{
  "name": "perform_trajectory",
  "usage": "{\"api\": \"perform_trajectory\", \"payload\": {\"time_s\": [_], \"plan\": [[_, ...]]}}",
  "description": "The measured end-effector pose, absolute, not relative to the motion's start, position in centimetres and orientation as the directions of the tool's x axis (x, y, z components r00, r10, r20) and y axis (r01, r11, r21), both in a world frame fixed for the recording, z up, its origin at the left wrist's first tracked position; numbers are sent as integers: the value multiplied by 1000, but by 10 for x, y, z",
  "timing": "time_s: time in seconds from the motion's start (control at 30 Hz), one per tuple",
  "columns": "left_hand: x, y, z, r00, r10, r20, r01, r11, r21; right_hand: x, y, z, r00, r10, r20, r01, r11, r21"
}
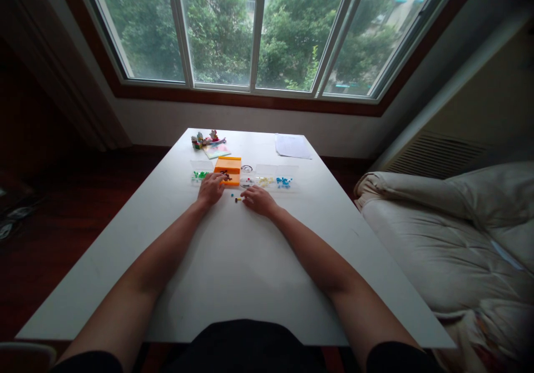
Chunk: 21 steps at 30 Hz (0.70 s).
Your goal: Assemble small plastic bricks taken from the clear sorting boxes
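My left hand (212, 188) reaches to an orange box (236, 164), its fingers bent and slightly apart over the front left part. Dark brown small pieces (226, 176) lie in the box by those fingertips. My right hand (259, 199) rests on the table, fingers loosely curved and apart, pointing left. Just beyond its fingertips is a small yellow and dark building-brick piece (237, 199); whether they touch is too small to tell. A tiny teal piece (232, 195) lies beside it. Nothing shows held in either hand.
Clear trays hold green pieces (201, 175), pale yellow pieces (266, 181) and blue pieces (284, 182). Colourful figures (204, 139) and a printed card (217, 150) are at the back left of the white table (233, 273). Paper (292, 146) lies back right. A sofa (438, 239) stands right.
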<state>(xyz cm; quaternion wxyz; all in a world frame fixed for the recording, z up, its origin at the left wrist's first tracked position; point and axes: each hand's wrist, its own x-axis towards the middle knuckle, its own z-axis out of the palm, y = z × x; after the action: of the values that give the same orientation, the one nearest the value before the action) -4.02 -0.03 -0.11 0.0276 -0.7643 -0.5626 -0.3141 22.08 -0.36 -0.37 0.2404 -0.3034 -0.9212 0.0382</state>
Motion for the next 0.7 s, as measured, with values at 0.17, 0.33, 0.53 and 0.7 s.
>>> {"api": "perform_trajectory", "payload": {"time_s": [0.17,0.33,0.53,0.7], "plan": [[-35,-5,1,243,812,531,850,-442,286,215,-8,-6,-716,562,414,530,824,-200],[-32,-5,-1,347,803,485,808,-518,280,214,-9,-4,-735,526,428,497,847,-188],[-30,-5,-3,414,809,417,770,-556,314,217,-6,-6,-703,564,434,521,823,-226],[-30,-5,-3,426,808,407,759,-564,325,223,-2,-8,-536,676,505,542,735,-408]]}}
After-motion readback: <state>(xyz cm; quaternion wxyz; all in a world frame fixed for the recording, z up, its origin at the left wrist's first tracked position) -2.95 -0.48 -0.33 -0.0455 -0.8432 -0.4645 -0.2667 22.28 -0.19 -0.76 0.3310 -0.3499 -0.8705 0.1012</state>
